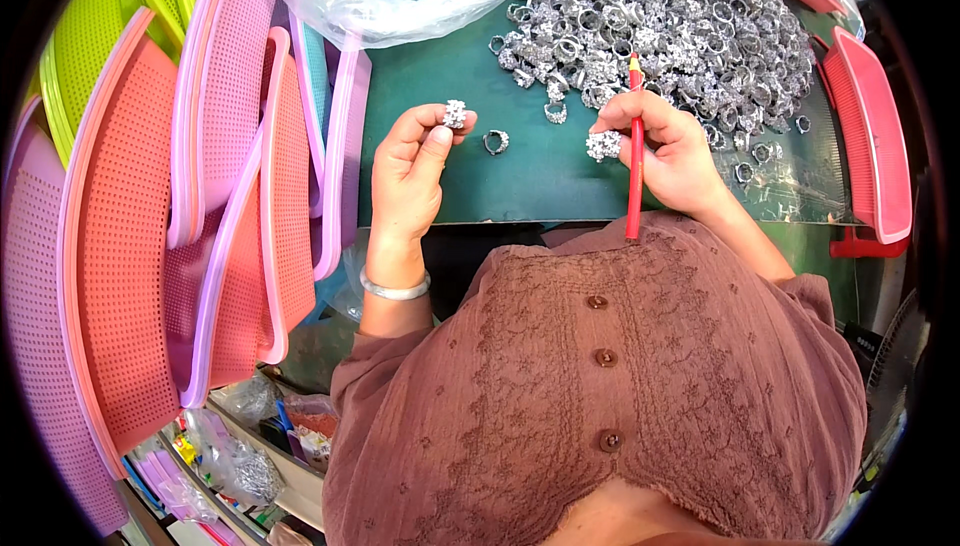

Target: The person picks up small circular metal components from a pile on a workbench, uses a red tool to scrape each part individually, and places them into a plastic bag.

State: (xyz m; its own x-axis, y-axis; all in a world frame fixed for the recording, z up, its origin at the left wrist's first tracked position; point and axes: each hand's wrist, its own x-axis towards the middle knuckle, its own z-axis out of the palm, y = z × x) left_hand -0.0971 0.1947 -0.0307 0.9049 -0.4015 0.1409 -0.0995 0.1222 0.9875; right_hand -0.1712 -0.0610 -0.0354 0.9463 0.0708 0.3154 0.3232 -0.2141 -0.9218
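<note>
Between the thumb and fingers of my left hand (408,171) is a silver ring (455,114) with a cluster of pale stones. My right hand (672,151) pinches another stone-covered silver ring (603,146), and a red pencil (636,186) is tucked upright among the same fingers. A single ring (496,142) lies on the green tabletop (430,76) just right of my left fingertips. Beyond my right hand rises a large heap of similar rings (670,26), with a few stray ones along its near edge.
Stacked perforated plastic baskets, lime, purple and coral (120,236), crowd the left side. A clear plastic bag (400,6) sits at the table's far edge. A pinkish-red basket (872,131) stands at the right. Below left are shelves with bagged small parts (240,466).
</note>
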